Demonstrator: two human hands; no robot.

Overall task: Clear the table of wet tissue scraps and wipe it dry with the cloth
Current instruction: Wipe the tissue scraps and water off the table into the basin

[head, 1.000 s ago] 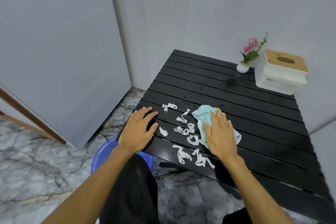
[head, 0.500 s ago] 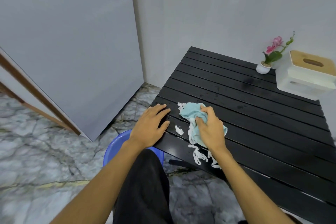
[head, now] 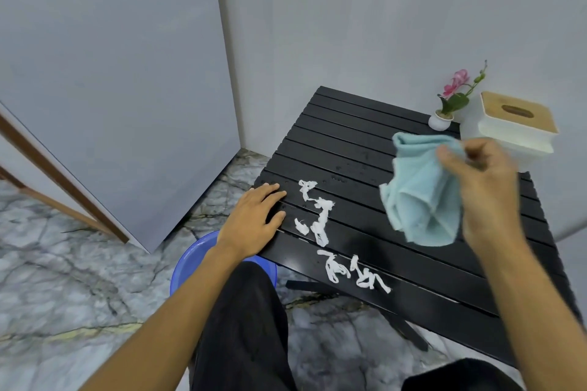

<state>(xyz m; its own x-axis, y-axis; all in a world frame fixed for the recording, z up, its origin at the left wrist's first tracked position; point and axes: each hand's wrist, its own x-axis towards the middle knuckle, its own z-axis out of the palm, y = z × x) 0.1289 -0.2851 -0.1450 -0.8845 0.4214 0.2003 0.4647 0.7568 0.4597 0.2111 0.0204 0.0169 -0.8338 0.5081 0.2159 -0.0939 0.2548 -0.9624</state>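
My right hand (head: 482, 187) is raised above the black slatted table (head: 365, 143) and grips a light blue cloth (head: 419, 190), which hangs loosely in the air. White wet tissue scraps (head: 317, 216) lie bunched in a line on the near left part of the table, with more scraps (head: 352, 270) close to the front edge. My left hand (head: 254, 219) rests flat on the table's left corner, fingers spread, just left of the scraps. Water drops glisten on the slats.
A blue plastic basin (head: 193, 260) stands on the marble floor below the table's left corner, partly hidden by my arm and leg. A small potted pink flower (head: 444, 111) and a white tissue box with a wooden lid (head: 514, 127) sit at the far right.
My right hand has lifted the cloth off the table, up and to the right. The scraps it pushed now lie gathered in a line. The left hand stays put.
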